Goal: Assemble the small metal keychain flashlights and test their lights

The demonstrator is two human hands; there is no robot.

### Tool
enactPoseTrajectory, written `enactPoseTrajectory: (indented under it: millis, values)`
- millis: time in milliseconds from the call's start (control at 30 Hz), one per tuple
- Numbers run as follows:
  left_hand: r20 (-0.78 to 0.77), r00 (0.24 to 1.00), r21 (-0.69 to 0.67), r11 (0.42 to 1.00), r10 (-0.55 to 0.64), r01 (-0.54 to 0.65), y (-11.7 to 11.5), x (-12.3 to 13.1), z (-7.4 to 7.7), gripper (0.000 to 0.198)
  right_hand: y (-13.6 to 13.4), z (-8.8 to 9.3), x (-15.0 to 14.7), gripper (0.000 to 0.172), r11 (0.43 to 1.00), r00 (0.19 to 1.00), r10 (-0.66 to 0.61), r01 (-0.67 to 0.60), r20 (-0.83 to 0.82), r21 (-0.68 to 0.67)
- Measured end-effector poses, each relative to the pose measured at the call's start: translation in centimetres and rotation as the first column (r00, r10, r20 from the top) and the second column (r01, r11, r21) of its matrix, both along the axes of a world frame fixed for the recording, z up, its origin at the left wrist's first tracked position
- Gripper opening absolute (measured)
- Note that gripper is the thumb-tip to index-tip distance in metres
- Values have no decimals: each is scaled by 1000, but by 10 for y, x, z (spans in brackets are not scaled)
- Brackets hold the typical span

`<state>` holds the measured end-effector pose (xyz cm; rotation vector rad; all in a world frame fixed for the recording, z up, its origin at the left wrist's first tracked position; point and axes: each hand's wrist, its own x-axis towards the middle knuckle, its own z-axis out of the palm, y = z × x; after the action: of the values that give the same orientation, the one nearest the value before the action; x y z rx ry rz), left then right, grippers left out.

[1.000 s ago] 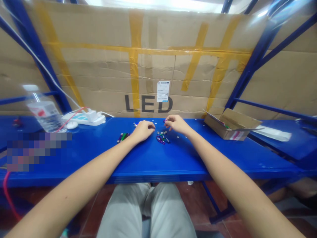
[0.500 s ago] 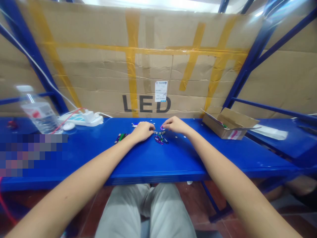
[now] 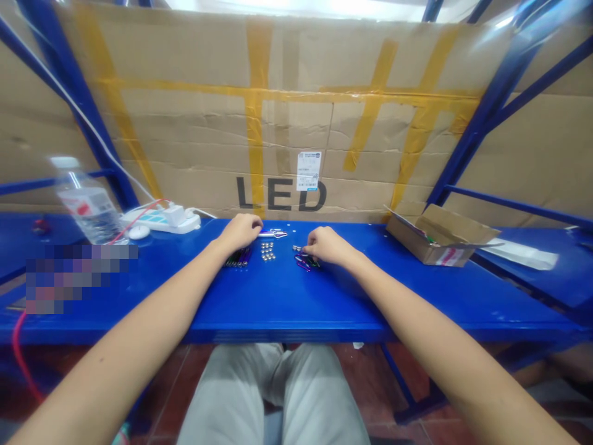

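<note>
Blue bench (image 3: 287, 309), clips (image 3: 303, 262) beside right grip (image 3: 328, 245)

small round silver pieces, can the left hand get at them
Likely yes: the left hand is just beside the small round silver pieces, and nothing stands between them on the blue bench.

Bare left hand (image 3: 241, 232), bare right hand (image 3: 328, 245), pale grey trousers (image 3: 273, 395)
</note>
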<state>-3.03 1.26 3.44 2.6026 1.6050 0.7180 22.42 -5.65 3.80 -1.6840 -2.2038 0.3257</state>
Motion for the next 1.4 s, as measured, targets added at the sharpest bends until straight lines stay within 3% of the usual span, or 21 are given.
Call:
enactPoseTrajectory:
  millis: [133,367,600,1100,1400]
  values:
    - [8,990,-150,979,-139,138,-1,-4,3,27,3,-1,4,21,994,999,-16,11,44,107]
    - [12,958,-166,945,-285,283,-2,8,-9,45,6,2,13,25,991,995,3,10,-96,135]
    - [-20,967,-277,931,-253,238,-6,16,-10,55,7,4,16,27,990,994,-2,17,-112,139]
    - [-4,969,-302,924,-245,233,-5,10,-10,53,9,2,18,25,994,995,-4,15,-104,105]
    - [-87,976,-280,945,-198,167,-23,0,16,25,7,4,20,24,994,992,-1,15,-129,104]
